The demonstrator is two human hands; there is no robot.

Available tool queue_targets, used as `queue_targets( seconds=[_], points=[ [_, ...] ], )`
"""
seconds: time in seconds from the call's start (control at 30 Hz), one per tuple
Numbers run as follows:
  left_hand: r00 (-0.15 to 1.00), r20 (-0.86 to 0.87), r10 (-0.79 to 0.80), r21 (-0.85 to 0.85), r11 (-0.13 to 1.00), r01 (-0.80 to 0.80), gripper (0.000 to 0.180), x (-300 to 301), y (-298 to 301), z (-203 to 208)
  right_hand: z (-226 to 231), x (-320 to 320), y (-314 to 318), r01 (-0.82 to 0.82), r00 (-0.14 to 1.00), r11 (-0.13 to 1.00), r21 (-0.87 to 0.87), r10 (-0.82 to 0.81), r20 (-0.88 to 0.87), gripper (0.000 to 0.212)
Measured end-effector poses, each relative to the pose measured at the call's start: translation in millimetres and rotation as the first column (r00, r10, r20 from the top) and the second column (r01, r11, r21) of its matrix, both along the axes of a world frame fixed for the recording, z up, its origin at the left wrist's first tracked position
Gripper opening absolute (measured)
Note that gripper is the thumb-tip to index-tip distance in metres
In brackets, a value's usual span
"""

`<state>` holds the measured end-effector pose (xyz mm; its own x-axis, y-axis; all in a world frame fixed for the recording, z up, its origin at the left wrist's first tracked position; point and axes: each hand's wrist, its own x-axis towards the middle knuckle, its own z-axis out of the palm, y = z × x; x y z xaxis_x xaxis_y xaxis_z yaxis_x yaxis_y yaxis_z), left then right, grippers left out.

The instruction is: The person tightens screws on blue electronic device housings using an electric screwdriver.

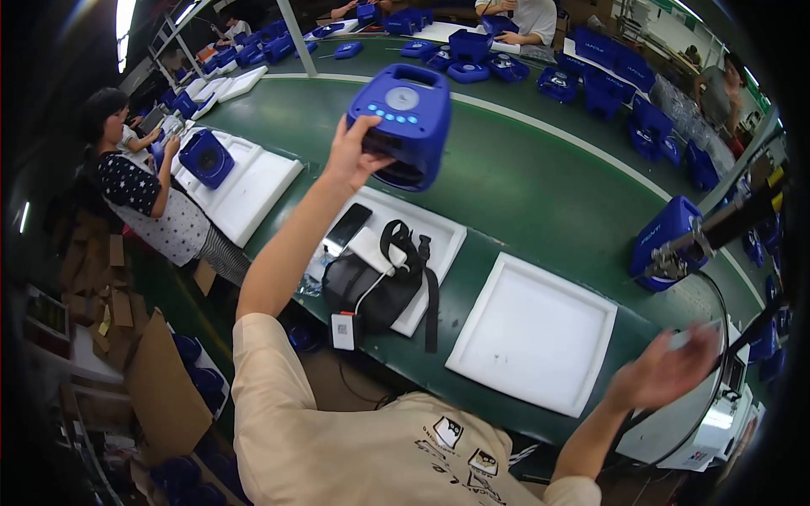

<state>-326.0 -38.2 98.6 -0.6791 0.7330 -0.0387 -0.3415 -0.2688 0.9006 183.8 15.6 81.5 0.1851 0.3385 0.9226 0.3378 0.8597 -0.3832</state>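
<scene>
Blue plastic up in the air: the shell (415, 135) hangs over the green bench (540, 177), beyond the black bag (363, 291), and the left hand (359, 152) has it by its near left side, thumb pressed on the panel edge, fingers curled at the opening below. Looks hollow, so probably light and stiff; smooth walls might slip, the panel could scratch. Surest hold, I'd judge, is the top handle (419, 76). Right hand (671, 367)? Nothing in it, motion-blurred, fingers seemingly spread, beside the foam tray (601, 337).
</scene>
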Motion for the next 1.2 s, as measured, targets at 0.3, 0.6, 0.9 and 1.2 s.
queue_targets(
  seconds=[0.3, 0.6, 0.9, 1.2],
  points=[
    [0.946, 0.144, -0.289, -0.012, 0.956, 0.293, 0.089, 172, -87, -8, 127, -5, 152, -0.131, 0.985, 0.922, -0.364, 0.077, -0.157, 0.068],
    [0.838, 0.186, -0.513, -0.068, 0.844, 0.531, 0.089, 265, -74, -31, 149, 1, 151, 0.109, 0.994, 0.954, -0.279, -0.111, 0.011, 0.058],
    [0.755, 0.164, -0.634, -0.198, 0.729, 0.655, 0.083, 325, -32, -38, 163, 67, 165, -0.009, 0.97, 0.992, -0.128, -0.023, -0.242, 0.031],
    [0.709, 0.144, -0.69, -0.316, 0.647, 0.694, 0.09, 332, -22, -51, 223, 67, 63, -0.236, 0.967, 0.944, -0.232, 0.205, -0.15, 0.066]
  ],
)
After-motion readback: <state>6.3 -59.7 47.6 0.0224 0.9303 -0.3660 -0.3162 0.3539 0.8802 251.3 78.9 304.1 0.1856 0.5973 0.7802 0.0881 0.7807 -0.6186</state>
